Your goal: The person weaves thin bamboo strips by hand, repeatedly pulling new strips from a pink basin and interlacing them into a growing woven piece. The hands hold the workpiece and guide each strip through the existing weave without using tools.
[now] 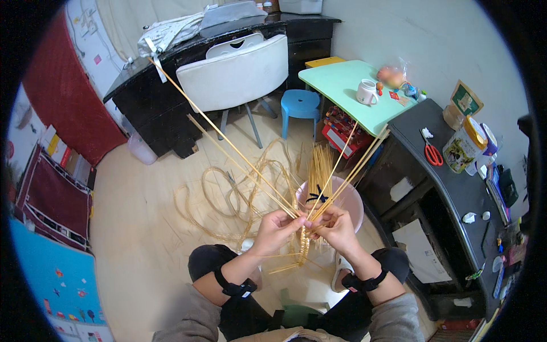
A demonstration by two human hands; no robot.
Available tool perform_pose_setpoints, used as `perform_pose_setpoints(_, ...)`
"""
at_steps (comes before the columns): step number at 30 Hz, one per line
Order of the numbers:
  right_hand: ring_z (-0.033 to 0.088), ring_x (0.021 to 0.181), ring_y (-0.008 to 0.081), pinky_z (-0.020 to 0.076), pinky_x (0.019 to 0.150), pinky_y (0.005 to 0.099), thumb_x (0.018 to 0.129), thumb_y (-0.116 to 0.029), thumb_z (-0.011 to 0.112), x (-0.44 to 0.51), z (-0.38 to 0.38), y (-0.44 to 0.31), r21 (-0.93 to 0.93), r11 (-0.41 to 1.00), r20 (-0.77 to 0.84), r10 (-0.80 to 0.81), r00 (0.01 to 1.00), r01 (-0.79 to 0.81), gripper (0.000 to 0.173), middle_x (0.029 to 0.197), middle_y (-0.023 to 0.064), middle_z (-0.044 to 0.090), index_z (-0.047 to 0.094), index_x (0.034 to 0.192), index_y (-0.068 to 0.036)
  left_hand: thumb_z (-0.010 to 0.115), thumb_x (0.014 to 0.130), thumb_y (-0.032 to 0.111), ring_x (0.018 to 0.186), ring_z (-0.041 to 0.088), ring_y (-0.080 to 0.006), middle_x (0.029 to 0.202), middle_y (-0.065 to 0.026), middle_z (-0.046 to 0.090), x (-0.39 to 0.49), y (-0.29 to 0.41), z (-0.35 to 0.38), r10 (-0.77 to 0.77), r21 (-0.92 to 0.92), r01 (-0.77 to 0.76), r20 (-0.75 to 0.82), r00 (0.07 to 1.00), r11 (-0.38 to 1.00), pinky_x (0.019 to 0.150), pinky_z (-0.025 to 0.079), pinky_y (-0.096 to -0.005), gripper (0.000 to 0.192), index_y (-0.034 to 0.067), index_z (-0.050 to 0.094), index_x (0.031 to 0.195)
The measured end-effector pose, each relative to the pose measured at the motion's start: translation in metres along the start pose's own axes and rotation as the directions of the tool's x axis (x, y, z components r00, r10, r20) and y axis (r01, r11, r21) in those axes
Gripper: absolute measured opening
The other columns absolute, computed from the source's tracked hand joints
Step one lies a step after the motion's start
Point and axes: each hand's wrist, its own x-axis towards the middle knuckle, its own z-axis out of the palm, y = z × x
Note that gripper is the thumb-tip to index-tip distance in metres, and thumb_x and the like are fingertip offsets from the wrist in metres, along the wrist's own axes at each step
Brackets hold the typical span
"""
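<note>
Between my two hands is the working end of a braided straw strip (pixel 304 246), which hangs down below my fingers. My left hand (pixel 280 228) pinches the braid, with long straws (pixel 230 145) fanning out to the upper left. Against it, my right hand (pixel 333 226) grips several straws (pixel 354 169) that spread to the upper right. The fingertips of both hands meet at the braid's top. Just beyond my right hand, a bundle of straw (pixel 320 166) tied with a dark band (pixel 317 196) stands in a pink basin (pixel 352 205).
Loops of finished braid (pixel 209 192) and loose straw bits lie on the floor. A blue stool (pixel 300 104) and white chair (pixel 235 72) stand ahead. A mug (pixel 366 92) sits on a green table (pixel 333 77). Red-handled scissors (pixel 433 154) rest on the dark cabinet (pixel 410 124) at right.
</note>
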Motion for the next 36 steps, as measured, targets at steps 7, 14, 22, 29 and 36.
perform_pose_setpoints(7, 0.059, 0.061, 0.0091, 0.0480, 0.054, 0.0215, 0.089, -0.013, 0.059, 0.001, -0.003, 0.006, 0.176, 0.981, 0.005, 0.082, 0.997, -0.081, 0.016, 0.076, 0.0058, 0.062, 0.058, 0.094, 0.003, 0.060, 0.088, 0.007, 0.086, 0.060, -0.0105, 0.092, -0.0046, 0.063, 0.001, 0.000, -0.002, -0.104, -0.141, 0.107, 0.025, 0.994, 0.984, 0.077, 0.048, -0.0230, 0.014, 0.000, 0.059, 0.100)
perform_pose_setpoints(14, 0.061, 0.065, 0.0114, 0.0495, 0.059, 0.0214, 0.087, -0.004, 0.059, 0.007, -0.004, 0.008, 0.128, 0.988, 0.062, 0.073, 0.995, -0.081, 0.014, 0.081, 0.0087, 0.065, 0.059, 0.097, 0.005, 0.064, 0.081, -0.003, 0.085, 0.061, -0.0105, 0.092, -0.0053, 0.062, 0.007, -0.007, -0.006, 0.033, 0.021, -0.031, -0.067, 0.997, 0.999, 0.075, 0.050, -0.0213, 0.016, -0.002, 0.058, 0.095)
perform_pose_setpoints(22, 0.062, 0.070, 0.0120, 0.0496, 0.067, 0.0225, 0.082, 0.000, 0.061, 0.004, -0.001, 0.009, 0.389, 0.911, 0.027, 0.136, 0.990, -0.135, 0.009, 0.084, 0.0079, 0.066, 0.063, 0.090, 0.004, 0.065, 0.081, -0.003, 0.083, 0.061, -0.0091, 0.090, -0.0051, 0.063, 0.006, -0.004, -0.001, 0.170, 0.100, -0.158, -0.124, 0.978, 0.982, 0.074, 0.049, -0.0210, 0.016, -0.001, 0.058, 0.095)
perform_pose_setpoints(29, 0.061, 0.070, 0.0115, 0.0486, 0.067, 0.0218, 0.082, 0.002, 0.059, -0.002, 0.004, 0.012, 0.346, 0.936, -0.002, 0.071, 0.997, -0.066, 0.006, 0.083, 0.0068, 0.065, 0.063, 0.087, 0.003, 0.064, 0.082, 0.000, 0.083, 0.062, -0.0114, 0.089, -0.0079, 0.064, 0.004, -0.002, 0.000, -0.015, -0.150, -0.002, -0.108, 0.994, 0.989, 0.075, 0.050, -0.0226, 0.017, 0.000, 0.057, 0.098)
perform_pose_setpoints(36, 0.060, 0.072, 0.0108, 0.0483, 0.069, 0.0225, 0.082, 0.001, 0.061, -0.002, 0.008, 0.014, 0.248, 0.965, -0.108, -0.060, 0.992, 0.085, 0.009, 0.089, 0.0085, 0.066, 0.065, 0.090, 0.004, 0.066, 0.081, 0.000, 0.085, 0.062, -0.0114, 0.092, -0.0073, 0.065, 0.006, -0.008, 0.001, 0.160, -0.033, -0.165, -0.120, 0.980, 0.986, 0.076, 0.051, -0.0232, 0.019, -0.001, 0.058, 0.098)
